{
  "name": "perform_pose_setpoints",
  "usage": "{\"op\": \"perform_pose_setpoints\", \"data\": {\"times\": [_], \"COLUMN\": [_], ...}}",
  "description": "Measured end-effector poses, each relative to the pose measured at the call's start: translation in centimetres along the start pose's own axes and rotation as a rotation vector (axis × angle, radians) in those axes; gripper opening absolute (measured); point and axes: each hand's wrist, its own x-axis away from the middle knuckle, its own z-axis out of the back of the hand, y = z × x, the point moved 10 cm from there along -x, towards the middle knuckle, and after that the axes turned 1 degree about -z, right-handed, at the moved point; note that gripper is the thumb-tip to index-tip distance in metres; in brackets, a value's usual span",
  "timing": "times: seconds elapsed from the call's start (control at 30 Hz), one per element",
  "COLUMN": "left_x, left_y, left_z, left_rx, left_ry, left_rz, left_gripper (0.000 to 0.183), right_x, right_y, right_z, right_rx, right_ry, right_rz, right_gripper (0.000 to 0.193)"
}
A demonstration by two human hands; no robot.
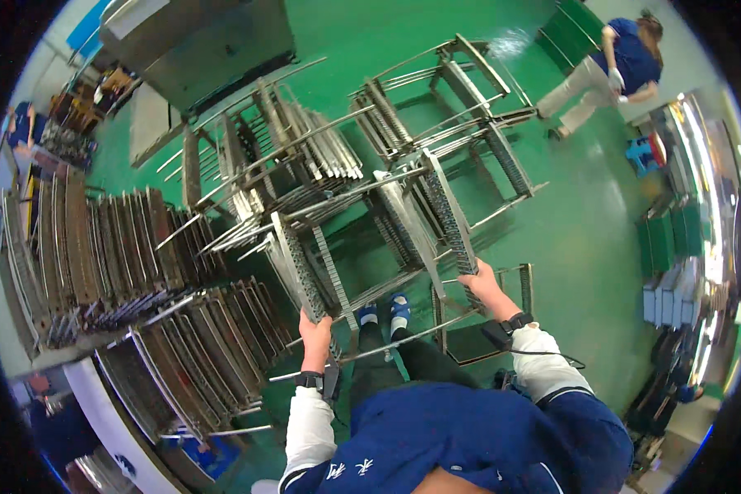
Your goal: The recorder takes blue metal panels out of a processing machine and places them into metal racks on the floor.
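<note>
A metal rack frame with toothed side bars is held in front of me, tilted over the green floor. My left hand is closed round the near end of its left toothed bar. On the other side, my right hand grips the near end of the right toothed bar. Thin rods join the two sides. Just beyond it, similar metal racks stand on the floor, partly overlapping the held one in view.
Upright rows of brown-grey racks stand at the left, with more nearer me. A grey metal cabinet is at the far left. Another person walks at the far right near a blue stool. Lit shelving lines the right side.
</note>
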Motion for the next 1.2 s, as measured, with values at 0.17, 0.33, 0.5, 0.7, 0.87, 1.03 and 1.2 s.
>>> {"op": "perform_pose_setpoints", "data": {"times": [0.17,0.33,0.5,0.7,0.87,1.03,1.2], "left_x": [-0.7,-2.2,-1.7,-3.4,-5.1,-4.6,-3.2], "left_y": [1.5,2.9,11.6,18.9,25.1,31.5,33.7], "left_z": [-4.0,-6.3,-10.3,-19.6,-30.6,-44.4,-56.6], "left_rx": [0.002,-0.093,-0.305,-0.469,-0.592,-0.853,-1.070], "left_ry": [-0.160,-0.215,-0.259,-0.398,-0.488,-0.649,-0.841], "left_rz": [-0.012,-0.059,-0.251,-0.505,-0.729,-1.014,-1.282], "left_gripper": [0.057,0.060,0.057,0.057,0.061,0.066,0.065], "right_x": [3.1,7.2,10.5,9.8,4.3,-2.6,-7.9], "right_y": [2.2,3.4,5.9,12.9,14.5,14.2,18.1], "right_z": [4.5,8.1,12.8,17.0,13.8,10.3,8.0], "right_rx": [-0.016,-0.211,-0.300,-0.367,-0.677,-0.895,-1.061], "right_ry": [0.109,0.255,0.397,0.524,0.474,0.316,0.258], "right_rz": [-0.042,-0.057,-0.082,-0.150,-0.337,-0.449,-0.641], "right_gripper": [0.044,0.040,0.035,0.029,0.025,0.025,0.034]}}
